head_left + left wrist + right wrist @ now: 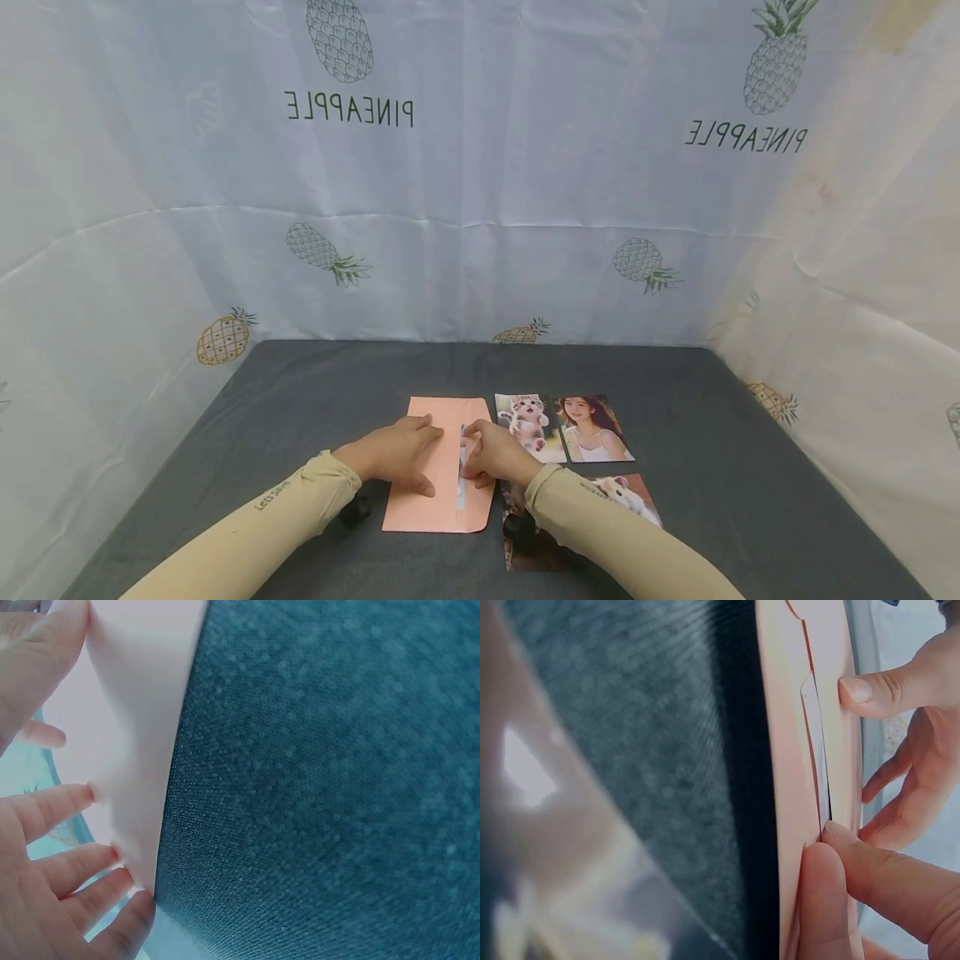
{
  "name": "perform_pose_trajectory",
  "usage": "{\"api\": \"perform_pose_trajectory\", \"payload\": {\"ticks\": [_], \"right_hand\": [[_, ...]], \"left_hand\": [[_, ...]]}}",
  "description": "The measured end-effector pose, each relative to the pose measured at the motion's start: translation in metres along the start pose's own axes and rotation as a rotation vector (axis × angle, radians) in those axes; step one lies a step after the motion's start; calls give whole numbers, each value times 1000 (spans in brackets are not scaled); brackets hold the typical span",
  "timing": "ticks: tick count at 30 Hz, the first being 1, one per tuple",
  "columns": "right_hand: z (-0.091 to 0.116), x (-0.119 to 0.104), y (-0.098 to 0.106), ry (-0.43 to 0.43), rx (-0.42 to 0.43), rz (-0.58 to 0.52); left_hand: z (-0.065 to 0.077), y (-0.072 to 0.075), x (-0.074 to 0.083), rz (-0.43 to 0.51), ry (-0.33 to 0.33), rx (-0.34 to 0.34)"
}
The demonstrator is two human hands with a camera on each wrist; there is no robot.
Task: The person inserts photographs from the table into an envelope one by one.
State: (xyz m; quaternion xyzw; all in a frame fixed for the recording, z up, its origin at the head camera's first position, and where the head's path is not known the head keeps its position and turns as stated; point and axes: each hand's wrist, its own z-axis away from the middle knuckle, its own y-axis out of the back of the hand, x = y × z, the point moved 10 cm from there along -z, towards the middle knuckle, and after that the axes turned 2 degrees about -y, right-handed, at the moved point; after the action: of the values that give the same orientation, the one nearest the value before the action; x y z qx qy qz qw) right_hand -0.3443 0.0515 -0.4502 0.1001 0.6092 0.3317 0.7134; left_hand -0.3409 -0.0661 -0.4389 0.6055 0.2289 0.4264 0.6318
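A pink envelope (420, 508) lies on the dark cloth, its flap side turned to the right. My left hand (396, 452) rests on the envelope's left part with fingers spread; in the left wrist view its fingertips (71, 799) touch the paper. Through the envelope's long opening shows a narrow, pale strip of a photo (815, 742). My right hand (498, 454) pinches that photo's edge at the opening between thumb and forefinger. Most of this photo is hidden inside the envelope.
Right of the envelope lie a kitten photo (528, 429) and a portrait photo (592, 429) side by side. Nearer, a photo of a furry animal (626, 496) is partly covered by the right forearm. A white pineapple-print curtain (465, 167) surrounds the dark-covered table (330, 375).
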Motion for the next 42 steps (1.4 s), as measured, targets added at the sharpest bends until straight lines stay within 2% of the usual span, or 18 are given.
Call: {"api": "perform_pose_trajectory", "payload": {"ticks": [14,20,23,27,31,42], "right_hand": [[-1,-3,0,7,-22,-5],[2,-7,8,33,-33,-48],[7,-13,16,66,-53,-106],[20,-21,31,128,-96,-221],[35,-21,54,201,-112,-274],[68,21,132,287,4,-189]], "left_hand": [[1,0,-1,-1,14,-13],[0,-1,-3,0,25,-20],[-1,-2,-4,-2,33,-21],[-3,-5,-5,6,52,-27],[-2,-6,-5,15,55,-22],[2,-3,-2,19,30,-14]]}}
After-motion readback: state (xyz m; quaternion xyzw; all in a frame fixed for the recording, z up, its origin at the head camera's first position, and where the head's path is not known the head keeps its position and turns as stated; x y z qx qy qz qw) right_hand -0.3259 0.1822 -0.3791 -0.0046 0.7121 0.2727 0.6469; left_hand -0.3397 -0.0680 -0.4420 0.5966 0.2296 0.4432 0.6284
